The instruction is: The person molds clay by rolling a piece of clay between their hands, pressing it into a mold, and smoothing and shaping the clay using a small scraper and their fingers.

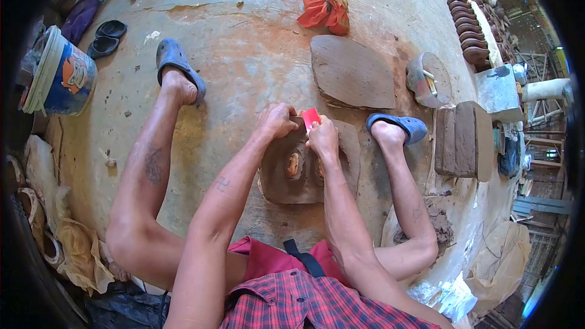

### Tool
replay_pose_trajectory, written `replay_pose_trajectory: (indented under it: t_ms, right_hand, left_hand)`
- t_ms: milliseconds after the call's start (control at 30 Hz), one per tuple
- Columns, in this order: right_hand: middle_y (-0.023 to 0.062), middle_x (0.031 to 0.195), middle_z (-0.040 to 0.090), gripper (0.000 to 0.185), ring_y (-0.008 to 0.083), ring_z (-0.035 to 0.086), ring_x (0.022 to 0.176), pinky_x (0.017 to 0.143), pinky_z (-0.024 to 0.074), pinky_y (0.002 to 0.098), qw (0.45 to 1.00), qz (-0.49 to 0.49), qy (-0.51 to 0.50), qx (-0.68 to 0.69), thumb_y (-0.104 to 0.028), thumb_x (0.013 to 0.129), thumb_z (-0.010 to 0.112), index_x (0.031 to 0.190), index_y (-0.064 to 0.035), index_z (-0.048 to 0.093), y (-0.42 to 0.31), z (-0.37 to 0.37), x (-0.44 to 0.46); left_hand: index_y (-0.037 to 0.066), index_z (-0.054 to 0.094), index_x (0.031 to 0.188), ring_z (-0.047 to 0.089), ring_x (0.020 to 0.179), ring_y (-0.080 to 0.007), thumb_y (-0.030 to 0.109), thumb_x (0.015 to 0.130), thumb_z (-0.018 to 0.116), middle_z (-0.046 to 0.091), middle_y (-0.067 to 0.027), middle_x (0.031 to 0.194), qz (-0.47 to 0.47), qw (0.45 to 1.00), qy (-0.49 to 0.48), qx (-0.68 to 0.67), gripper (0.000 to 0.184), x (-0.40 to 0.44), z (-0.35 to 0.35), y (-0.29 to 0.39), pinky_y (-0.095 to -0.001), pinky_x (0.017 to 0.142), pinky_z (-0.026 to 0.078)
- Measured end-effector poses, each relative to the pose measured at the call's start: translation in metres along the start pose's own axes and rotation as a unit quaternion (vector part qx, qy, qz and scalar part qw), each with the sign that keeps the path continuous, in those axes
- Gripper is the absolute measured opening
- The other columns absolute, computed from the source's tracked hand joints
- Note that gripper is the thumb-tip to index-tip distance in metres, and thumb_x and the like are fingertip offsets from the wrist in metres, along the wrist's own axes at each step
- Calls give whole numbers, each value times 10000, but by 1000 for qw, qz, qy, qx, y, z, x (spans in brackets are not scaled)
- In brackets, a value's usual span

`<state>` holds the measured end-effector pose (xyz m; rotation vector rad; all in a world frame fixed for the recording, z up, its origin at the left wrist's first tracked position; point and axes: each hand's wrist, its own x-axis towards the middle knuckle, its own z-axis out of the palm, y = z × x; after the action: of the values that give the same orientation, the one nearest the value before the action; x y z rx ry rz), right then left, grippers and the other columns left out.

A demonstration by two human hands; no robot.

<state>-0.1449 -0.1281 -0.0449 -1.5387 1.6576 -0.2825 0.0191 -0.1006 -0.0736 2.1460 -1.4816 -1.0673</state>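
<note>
On the floor between my legs lies a brown clay slab [280,189] with orange-brown pieces [294,166] set in hollows on it; my right forearm partly covers it. My right hand [323,138] is closed on a flat red scraper [311,117], held at the slab's far side. Just left of it, my left hand [278,120] rests at the slab's far edge with its fingers bent down. What those fingertips pinch, if anything, is hidden. The two hands are close together but apart.
Beyond the slab lie a larger flat clay sheet [353,73] and a red cloth bundle [326,11]. To the right stand a round container [428,79] and a stacked clay block [464,140]. A paint bucket [76,79] and black sandals [107,38] are at left.
</note>
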Motion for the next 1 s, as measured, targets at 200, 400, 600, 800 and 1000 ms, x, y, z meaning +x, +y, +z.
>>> replay_pose_trajectory:
  t_ms: [200, 400, 600, 800, 1000]
  right_hand:
    - [209, 800, 731, 256, 291, 729, 592, 607, 577, 450, 1000, -12, -19, 2, -141, 1004, 542, 1181, -5, 668, 1, -1, -1]
    - [196, 782, 719, 194, 281, 722, 577, 580, 577, 424, 999, -9, -18, 39, -115, 1003, 543, 1089, 9, 665, 7, 10, -16]
    - [193, 782, 714, 171, 285, 723, 586, 562, 575, 424, 999, -6, -20, 28, -91, 1004, 530, 1052, 20, 651, -2, 12, -39]
    - [212, 784, 706, 167, 295, 722, 587, 556, 574, 440, 999, -33, -32, -20, -91, 994, 538, 1043, 25, 646, 4, 16, -44]
    - [280, 943, 712, 180, 450, 706, 938, 808, 533, 537, 998, -45, -23, -41, -129, 960, 584, 1027, 18, 664, 29, 36, -34]
  left_hand:
    - [154, 763, 1171, 703, 1120, -310, 297, 747, 864, 757, -122, 1154, -7, 1000, -4, -10, 459, 1, 1, 0, -446, 960, 552]
    - [179, 746, 1182, 702, 1119, -305, 276, 748, 866, 755, -109, 1164, -1, 1000, 1, -21, 460, -2, 0, 2, -455, 949, 550]
    - [191, 728, 1182, 686, 1145, -318, 267, 744, 863, 743, -110, 1188, 9, 999, -20, -31, 466, -1, -2, -1, -461, 955, 542]
    - [172, 722, 1171, 674, 1156, -321, 247, 740, 867, 732, -124, 1204, 59, 994, -22, -91, 461, -4, -6, -9, -447, 960, 534]
    - [111, 739, 1142, 684, 1065, -251, 156, 722, 880, 741, -121, 1125, 101, 977, -14, -190, 445, -2, -3, -21, -380, 946, 533]
